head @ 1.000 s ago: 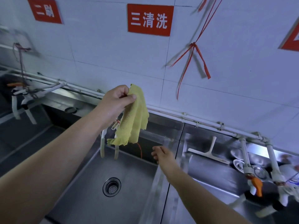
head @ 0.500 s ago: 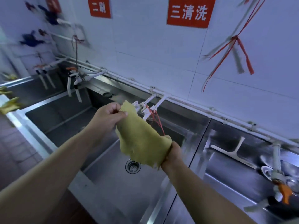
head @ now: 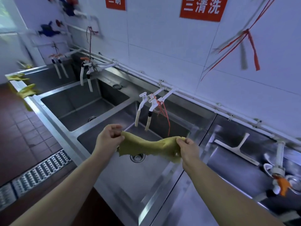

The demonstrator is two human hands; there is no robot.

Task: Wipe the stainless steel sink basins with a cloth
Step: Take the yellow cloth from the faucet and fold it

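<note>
Pinching opposite ends, your left hand [head: 108, 138] and right hand [head: 189, 150] stretch the yellow cloth [head: 148, 147] between them. It hangs just above the drain [head: 137, 158] of the middle basin [head: 130, 181], below the white taps [head: 147, 103].

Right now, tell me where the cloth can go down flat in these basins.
Freest: the floor of the basin under the cloth, bare steel around its drain. The left basin floor is bare too. Crowded: the right basin, with a squeegee and bowls.
</note>
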